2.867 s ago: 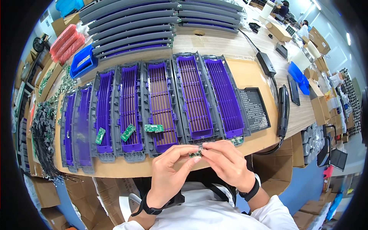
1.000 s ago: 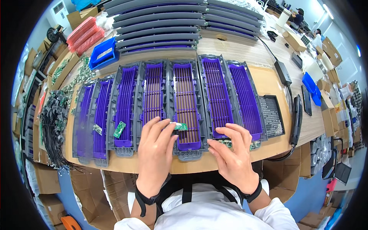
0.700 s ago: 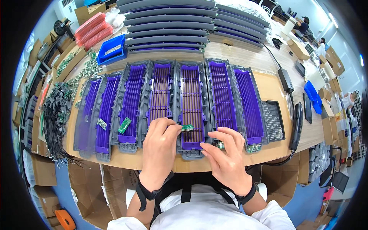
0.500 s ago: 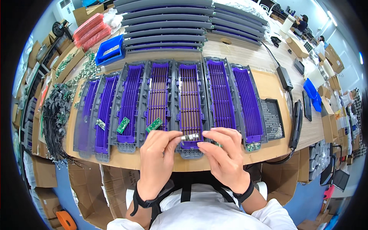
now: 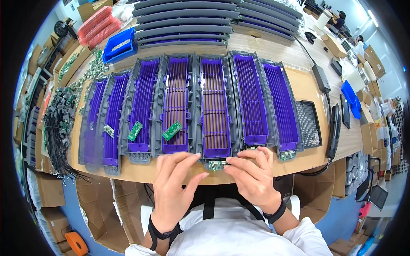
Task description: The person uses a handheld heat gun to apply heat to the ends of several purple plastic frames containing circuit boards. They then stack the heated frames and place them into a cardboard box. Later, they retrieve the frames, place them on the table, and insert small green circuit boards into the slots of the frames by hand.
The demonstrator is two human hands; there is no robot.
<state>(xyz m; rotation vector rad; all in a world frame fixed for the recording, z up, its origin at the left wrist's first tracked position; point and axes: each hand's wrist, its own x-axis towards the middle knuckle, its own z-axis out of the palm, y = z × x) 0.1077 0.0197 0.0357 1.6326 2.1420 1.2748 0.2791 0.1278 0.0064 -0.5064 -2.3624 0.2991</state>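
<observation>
My right hand (image 5: 256, 180) pinches the right end of a small green circuit board (image 5: 217, 165) at the near end of a grey panel with a purple slatted insert (image 5: 216, 106). Whether the board rests on the panel I cannot tell. Just left of the board, my left hand (image 5: 171, 187) is open, thumb and fingers apart with nothing between them. Loose green boards lie on neighbouring panels: one green board (image 5: 172, 130), another board (image 5: 135, 131) and a paler board (image 5: 109, 130). The rightmost panel (image 5: 282, 106) has a board (image 5: 287, 155) at its near end.
Grey panels (image 5: 183, 23) are stacked at the back. A blue bin (image 5: 119, 45) of small parts stands back left, near a bundle of black wires (image 5: 62, 132). To the right are a black tray (image 5: 308, 123) of small parts and a black handheld tool (image 5: 333, 132) with a cord.
The small board has been brought down to the panel's near end and turned green side up. My left hand has let go of it and moved slightly down. The view has shifted slightly.
</observation>
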